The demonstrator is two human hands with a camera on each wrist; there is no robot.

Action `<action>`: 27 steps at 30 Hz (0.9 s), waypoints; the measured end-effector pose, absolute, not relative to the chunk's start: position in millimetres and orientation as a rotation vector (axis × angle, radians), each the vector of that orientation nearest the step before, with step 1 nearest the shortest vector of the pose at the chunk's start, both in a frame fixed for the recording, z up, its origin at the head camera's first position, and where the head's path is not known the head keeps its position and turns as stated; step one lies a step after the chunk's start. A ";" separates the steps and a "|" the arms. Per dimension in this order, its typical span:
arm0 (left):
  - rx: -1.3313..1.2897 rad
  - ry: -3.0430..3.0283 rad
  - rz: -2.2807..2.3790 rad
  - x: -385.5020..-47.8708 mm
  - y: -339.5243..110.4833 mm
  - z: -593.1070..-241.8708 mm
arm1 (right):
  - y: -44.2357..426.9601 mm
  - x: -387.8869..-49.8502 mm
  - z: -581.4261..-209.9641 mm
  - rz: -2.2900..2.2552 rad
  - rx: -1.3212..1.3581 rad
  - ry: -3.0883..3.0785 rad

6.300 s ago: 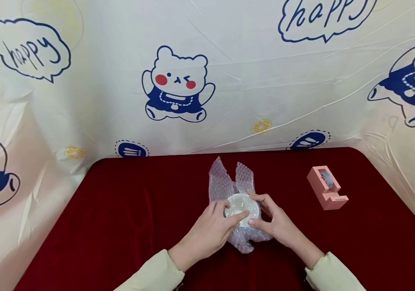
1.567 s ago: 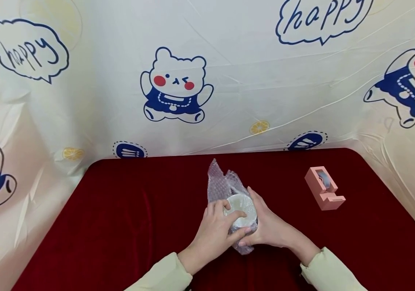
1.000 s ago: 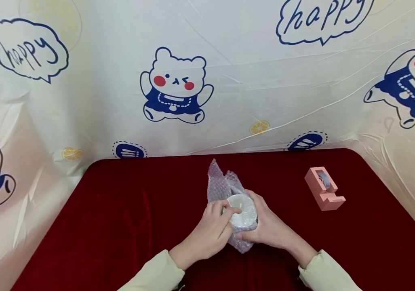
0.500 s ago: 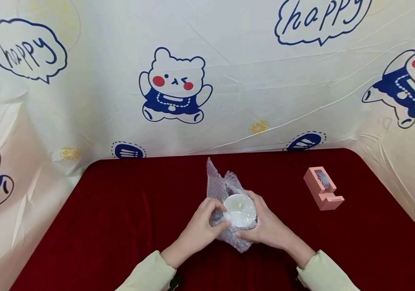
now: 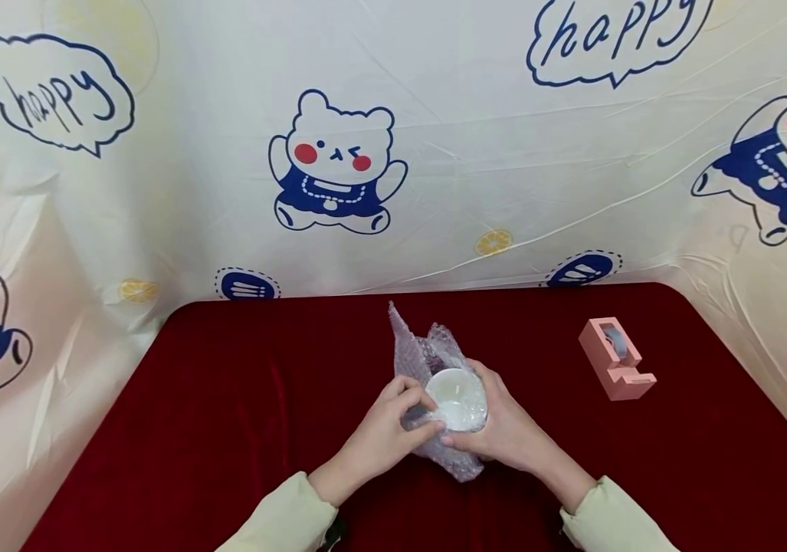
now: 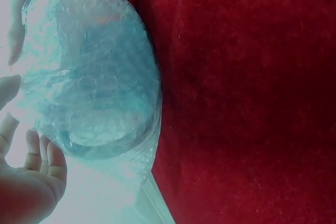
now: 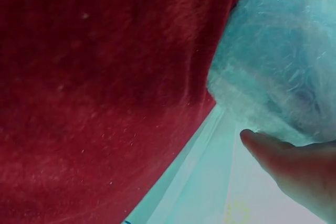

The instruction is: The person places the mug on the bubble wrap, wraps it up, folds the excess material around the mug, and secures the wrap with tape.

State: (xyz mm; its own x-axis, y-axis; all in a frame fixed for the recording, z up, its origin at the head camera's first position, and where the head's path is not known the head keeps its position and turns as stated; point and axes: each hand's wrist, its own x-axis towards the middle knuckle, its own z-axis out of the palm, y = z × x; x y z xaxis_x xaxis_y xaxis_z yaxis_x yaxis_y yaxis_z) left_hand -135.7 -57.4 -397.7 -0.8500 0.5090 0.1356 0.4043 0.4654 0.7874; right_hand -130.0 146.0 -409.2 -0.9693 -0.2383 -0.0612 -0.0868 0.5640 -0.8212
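A round white cup [image 5: 458,395], mouth up, is wrapped round its sides in clear bubble wrap [image 5: 408,353]. A pointed flap of the wrap stands up at the far left. My right hand [image 5: 513,425] grips the wrapped cup from the right, thumb at the near side. At the left rim, the thumb and fingers of my left hand [image 5: 382,429] pinch the wrap's edge. Through the bubble wrap [image 6: 100,66] in the left wrist view, the cup's side looks bluish. The right wrist view has the thumb of my right hand [image 7: 299,166] near the wrap [image 7: 283,40].
A pink tape dispenser [image 5: 617,359] with a roll of tape stands at the right of the table. Dark red cloth [image 5: 227,429] covers the table. A white printed curtain [image 5: 448,153] hangs behind and at both sides.
The right part of the wrap has been folded in against the cup, and my right hand has closed round it. My left fingers have left the cup's mouth for the left rim.
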 end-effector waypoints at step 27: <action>-0.165 1.791 1.713 -212.9 -70.0 -431.4 | 144.4 -128.1 -413.7 -1.405 -0.161 2.628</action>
State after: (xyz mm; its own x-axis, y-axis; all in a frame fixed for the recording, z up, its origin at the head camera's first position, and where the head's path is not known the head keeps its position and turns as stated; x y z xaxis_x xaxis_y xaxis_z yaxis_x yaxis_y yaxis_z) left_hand -212.9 -70.0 -431.4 -0.7834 0.3357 -0.5230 -0.5076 0.1400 0.8502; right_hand -128.1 144.4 -413.7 -0.9819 -0.1679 -0.0874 -0.0206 0.5539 -0.8323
